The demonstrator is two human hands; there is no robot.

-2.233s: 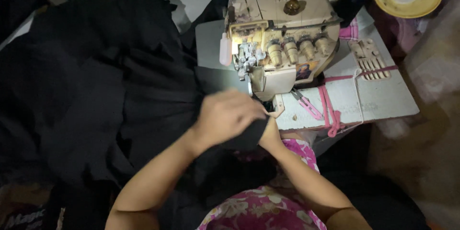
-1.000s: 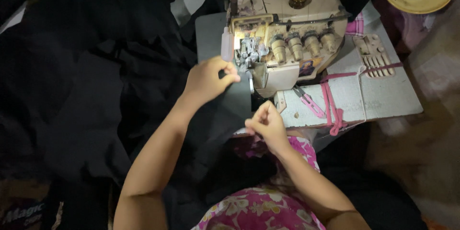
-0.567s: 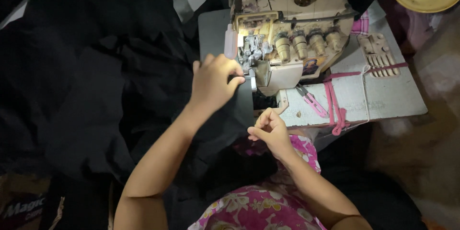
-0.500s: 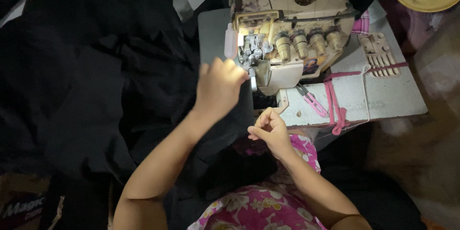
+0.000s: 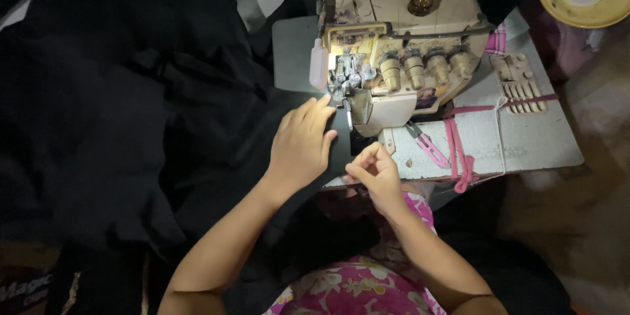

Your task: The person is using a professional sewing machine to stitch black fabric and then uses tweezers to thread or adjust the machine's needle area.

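Black fabric [image 5: 197, 131], big soft heap of it, covers most of the table's left side & spills over the near edge toward my lap; one flat corner runs up under the presser foot area of the cream overlock machine [image 5: 394, 46]. My left hand [image 5: 302, 147] lies flat on that corner, palm down, fingers spread & fingertips just beside the lit needle zone — pressing, not gripping anything. My right hand [image 5: 371, 170] sits at the table's near edge, fingers curled w/ thumb & forefinger pinched together; looks like it's nipping the cloth edge or a thread, but too dark to tell which. Cloth reads as light, limp, prob a bit slippery — no stiffness, folds collapse on themselves, so the hanging bulk on the left will likely drag on the seam end. Best hold, I reckon: flat palm close to the foot for steering, pinch on the raw edge nearest me to keep it taut; grabbing the heap itself wouldn't control much. Right of the machine, on the pale table [image 5: 525, 144]: pink-handled thread snips [image 5: 423, 144], a pink cord [image 5: 456, 157] trailing off the edge. Yellow dish [image 5: 581, 10] at far right corner. Floral pink garment [image 5: 354, 289] on my lap below.
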